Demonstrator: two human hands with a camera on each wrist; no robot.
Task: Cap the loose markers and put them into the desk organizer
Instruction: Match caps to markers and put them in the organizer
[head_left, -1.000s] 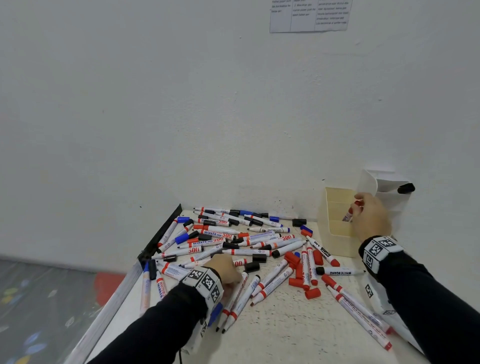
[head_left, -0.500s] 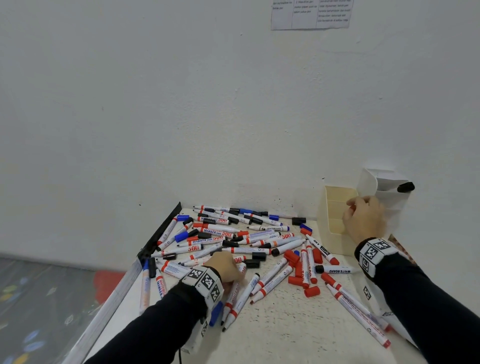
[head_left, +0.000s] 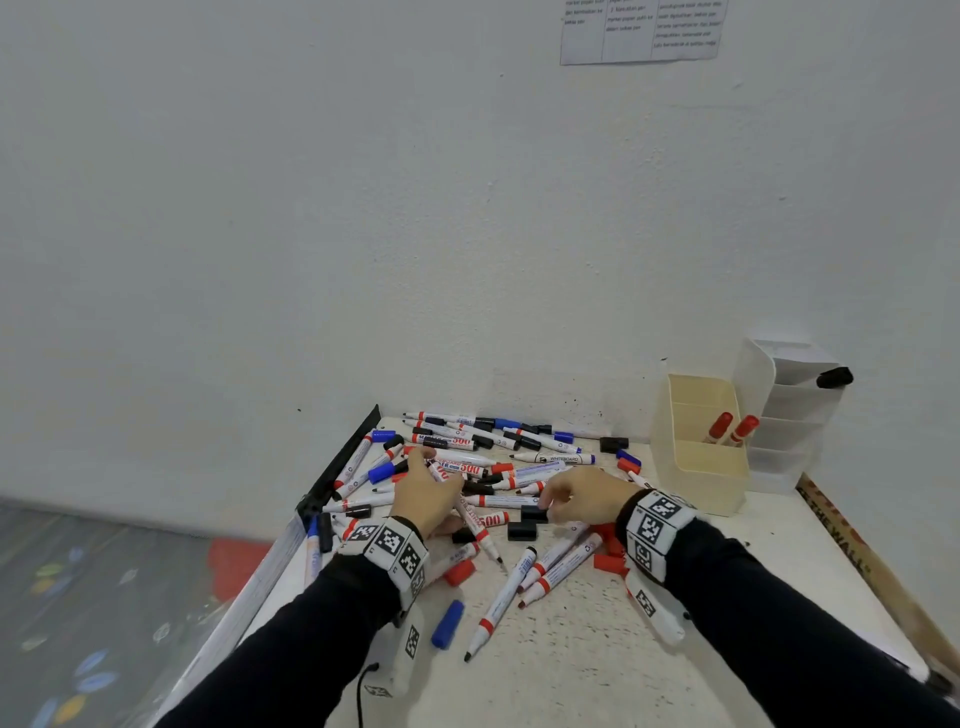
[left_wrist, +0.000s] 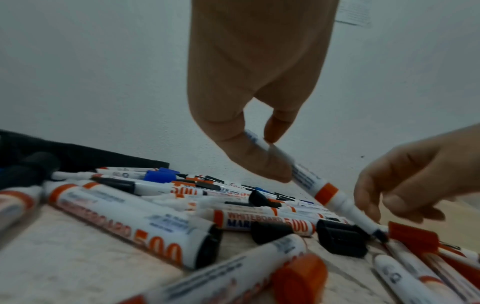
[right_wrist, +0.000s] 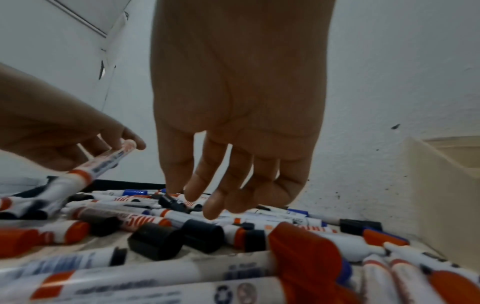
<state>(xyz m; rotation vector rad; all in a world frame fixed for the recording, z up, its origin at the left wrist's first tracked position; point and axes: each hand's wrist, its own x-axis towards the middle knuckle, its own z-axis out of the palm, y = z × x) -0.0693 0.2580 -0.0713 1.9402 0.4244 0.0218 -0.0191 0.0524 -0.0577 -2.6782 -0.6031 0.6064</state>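
From the head view, the person is working over a scatter of loose markers and caps on the table (head_left: 597, 670). The left hand (head_left: 428, 493) is lying over the left part of the pile, its grip clamped on an uncapped marker (head_left: 480, 530) that is slanting toward the near side. The right hand (head_left: 582, 499) is hovering just right of it, fingers reaching down beside a black cap (head_left: 534, 514). The desk organizer (head_left: 698, 447) is standing at the far right against the wall, with two red-capped markers (head_left: 730, 428) leaning in one of its compartments.

In the left wrist view, the left hand (left_wrist: 249, 102) is pinching the marker (left_wrist: 311, 185) between thumb and fingers, its dark tip pointing down toward a black cap (left_wrist: 340, 238) on the table. The right hand (left_wrist: 420, 176) is coming in from the right, fingers loosely bent and holding nothing.

In the right wrist view, the right hand (right_wrist: 233, 123) is hanging with its fingers apart and nearly straight above the black caps (right_wrist: 155, 240); the organizer's wall (right_wrist: 441, 185) is showing at the right.

The step in hand appears to be finding a cap for the held marker. The next move is likely calling for the right hand to pick a cap of matching colour, line it up with the tip and press it on.
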